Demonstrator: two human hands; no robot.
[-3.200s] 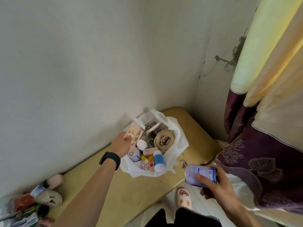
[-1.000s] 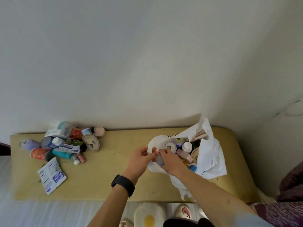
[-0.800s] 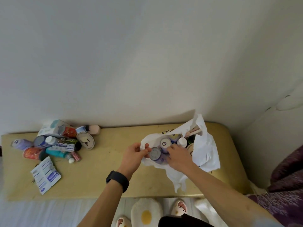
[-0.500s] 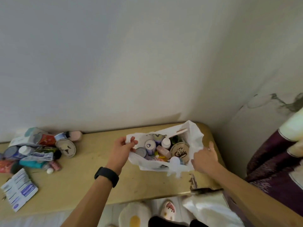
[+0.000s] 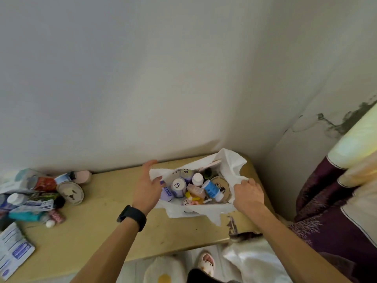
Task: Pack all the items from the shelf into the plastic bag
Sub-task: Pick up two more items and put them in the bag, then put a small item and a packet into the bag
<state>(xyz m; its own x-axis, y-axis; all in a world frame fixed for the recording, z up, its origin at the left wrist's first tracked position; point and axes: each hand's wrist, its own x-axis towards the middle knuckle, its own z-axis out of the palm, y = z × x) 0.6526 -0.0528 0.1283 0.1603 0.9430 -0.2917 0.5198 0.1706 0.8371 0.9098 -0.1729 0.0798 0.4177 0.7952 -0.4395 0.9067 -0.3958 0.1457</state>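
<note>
A white plastic bag (image 5: 230,166) stands mouth-up on the right end of the yellowish shelf (image 5: 98,223), filled with several small bottles, jars and a round tin. My right hand (image 5: 247,193) grips the bag's right rim, fingers curled into the plastic. My left hand (image 5: 146,186), with a black watch on the wrist, lies against the bag's left rim with thumb spread and fingers fairly straight. A pile of loose items (image 5: 36,193) lies on the shelf's left end, including a round tin (image 5: 70,193) and a printed leaflet (image 5: 12,250).
The shelf runs along a white wall and ends in the right corner. A purple and cream curtain (image 5: 336,201) hangs at the right. Slippers (image 5: 207,262) and white cloth lie on the floor below the shelf's front edge.
My right hand has taken hold of the bag's right rim and pulled the mouth wider. My left hand has loosened from its grip on the left rim. The view has shifted slightly right.
</note>
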